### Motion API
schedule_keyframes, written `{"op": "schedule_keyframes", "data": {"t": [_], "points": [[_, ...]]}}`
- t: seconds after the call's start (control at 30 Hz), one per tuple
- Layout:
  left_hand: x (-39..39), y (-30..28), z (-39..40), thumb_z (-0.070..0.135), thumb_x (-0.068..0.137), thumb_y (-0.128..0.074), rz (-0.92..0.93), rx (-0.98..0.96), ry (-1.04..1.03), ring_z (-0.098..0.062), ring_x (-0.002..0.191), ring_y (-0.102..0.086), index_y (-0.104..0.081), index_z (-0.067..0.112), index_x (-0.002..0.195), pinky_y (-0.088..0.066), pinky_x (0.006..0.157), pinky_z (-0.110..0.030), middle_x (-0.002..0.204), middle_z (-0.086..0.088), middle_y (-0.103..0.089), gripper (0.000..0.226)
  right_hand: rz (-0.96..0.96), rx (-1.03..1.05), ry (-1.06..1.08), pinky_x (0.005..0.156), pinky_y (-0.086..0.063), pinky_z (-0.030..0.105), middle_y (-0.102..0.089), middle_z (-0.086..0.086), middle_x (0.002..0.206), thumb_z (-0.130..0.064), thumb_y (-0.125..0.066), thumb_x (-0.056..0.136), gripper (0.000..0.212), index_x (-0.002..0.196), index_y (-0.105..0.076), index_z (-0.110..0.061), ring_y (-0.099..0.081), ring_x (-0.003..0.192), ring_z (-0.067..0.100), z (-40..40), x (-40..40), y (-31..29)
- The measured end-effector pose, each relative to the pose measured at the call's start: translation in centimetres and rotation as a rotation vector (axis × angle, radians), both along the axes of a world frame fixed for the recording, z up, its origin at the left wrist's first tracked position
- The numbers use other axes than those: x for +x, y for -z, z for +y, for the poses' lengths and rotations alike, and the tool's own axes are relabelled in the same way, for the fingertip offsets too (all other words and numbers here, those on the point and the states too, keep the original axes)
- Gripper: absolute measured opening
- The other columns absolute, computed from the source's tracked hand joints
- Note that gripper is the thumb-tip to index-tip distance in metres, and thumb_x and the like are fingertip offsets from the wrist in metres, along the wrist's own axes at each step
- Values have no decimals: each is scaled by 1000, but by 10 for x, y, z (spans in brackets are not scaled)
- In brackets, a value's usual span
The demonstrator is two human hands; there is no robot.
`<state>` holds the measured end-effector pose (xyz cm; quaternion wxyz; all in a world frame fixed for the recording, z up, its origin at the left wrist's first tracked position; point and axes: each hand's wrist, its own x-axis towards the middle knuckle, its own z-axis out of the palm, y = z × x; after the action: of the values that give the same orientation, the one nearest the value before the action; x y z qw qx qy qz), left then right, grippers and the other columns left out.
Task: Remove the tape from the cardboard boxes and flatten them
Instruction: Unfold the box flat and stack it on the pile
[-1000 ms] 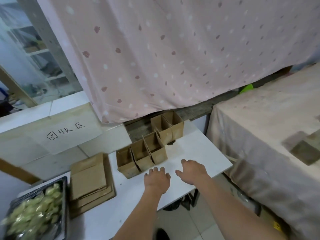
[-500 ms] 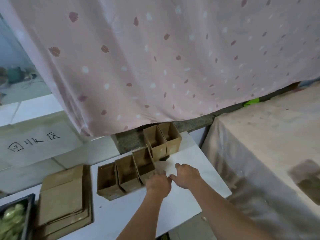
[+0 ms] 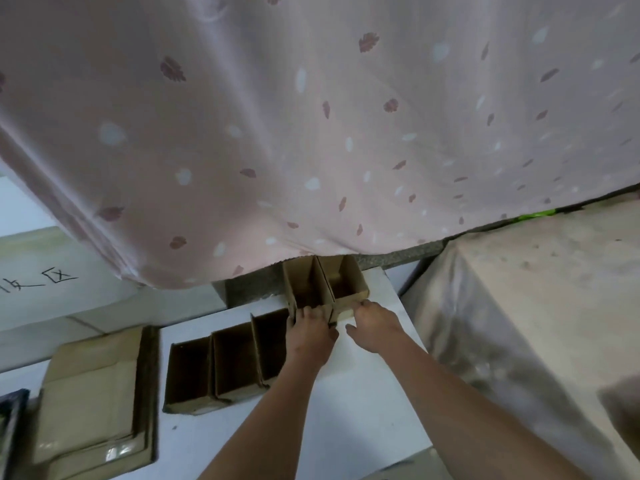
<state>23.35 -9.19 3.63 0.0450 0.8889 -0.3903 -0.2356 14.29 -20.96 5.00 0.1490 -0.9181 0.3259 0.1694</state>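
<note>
Overhead, a pink curtain (image 3: 311, 133) droops over the white table (image 3: 346, 410) (flattened cardboard (image 3: 93, 393) stacked leftward); left hand (image 3: 310, 336) and right hand (image 3: 375, 325) grip the far boxes (image 3: 325, 285).

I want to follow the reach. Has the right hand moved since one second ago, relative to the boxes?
Yes. The right hand moved away from the person across the white table and now touches the near edge of the far pair of boxes; before, it lay nearer the table's front edge.

Both your bare forearms reach forward side by side, your left hand (image 3: 309, 332) palm-down with fingers bent over at the tips, your right hand (image 3: 374, 324) just beside it, fingers stretched ahead and thumb spread toward the left.
</note>
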Motion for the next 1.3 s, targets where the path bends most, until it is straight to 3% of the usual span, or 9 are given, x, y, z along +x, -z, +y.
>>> {"op": "schedule_keyframes", "data": {"t": [0.13, 0.27, 0.37, 0.5, 0.77, 1.0, 1.13, 1.3], "points": [[15, 13, -21, 42, 103, -45, -77, 20, 29, -30, 139, -36, -36, 15, 149, -26, 120, -44, 145, -11, -40, 54, -36, -23, -79, 96, -44, 36, -47, 8, 141, -23, -55, 96, 48, 141, -42, -14, -48, 128, 28, -20, 28, 8], [24, 28, -37, 36, 102, -49, -69, 50, 18, -30, 135, -42, -34, 12, 150, -27, 119, -40, 143, -12, -46, 56, 15, -78, -203, 97, -45, 38, -51, 10, 136, -7, -61, 91, 48, 136, -44, -11, -49, 127, 29, -35, 49, 20], [27, 42, -47, 30, 100, -51, -85, 78, 11, -28, 130, -48, -42, 13, 144, -21, 121, -36, 136, -11, -55, 47, 88, -93, -280, 93, -46, 38, -57, 12, 129, -5, -62, 91, 43, 132, -50, -10, -55, 120, 29, -44, 55, 34], [25, 53, -57, 19, 97, -53, -60, 82, -32, -28, 117, -58, -54, 16, 129, -38, 104, -36, 125, -8, -63, 32, 108, -96, -332, 87, -46, 35, -65, 12, 117, 0, -55, 91, 29, 117, -61, -10, -61, 109, 31, -55, 55, 48], [-11, 54, -59, 8, 98, -49, -66, 35, -87, -28, 107, -63, -58, 18, 125, -47, 87, -37, 119, -6, -64, 31, 97, -52, -366, 72, -43, 34, -65, 12, 103, 6, -56, 86, 25, 103, -63, -11, -64, 95, 29, -63, 23, 54], [-68, 56, -43, -4, 90, -58, -74, 29, -72, -22, 94, -63, -57, 16, 128, -46, 81, -32, 109, -5, -65, 42, 110, -32, -376, 68, -42, 32, -51, 6, 81, 8, -57, 87, 23, 100, -62, -11, -53, 75, 22, -56, -38, 60], [-99, 57, -31, -2, 93, -57, -78, 37, -88, -16, 76, -49, -58, 15, 125, -39, 71, -28, 104, -4, -65, 36, 115, -29, -387, 66, -42, 32, -49, 4, 77, 8, -58, 85, 24, 97, -62, -12, -51, 71, 21, -44, -69, 64], [-133, 57, -5, 3, 94, -58, -84, 40, -138, -20, 89, -61, -58, 19, 128, -39, 74, -28, 109, -3, -66, 38, 120, -9, -371, 65, -42, 32, -48, 2, 75, 1, -62, 87, 21, 86, -52, -17, -46, 65, 16, -23, -104, 65]]}}
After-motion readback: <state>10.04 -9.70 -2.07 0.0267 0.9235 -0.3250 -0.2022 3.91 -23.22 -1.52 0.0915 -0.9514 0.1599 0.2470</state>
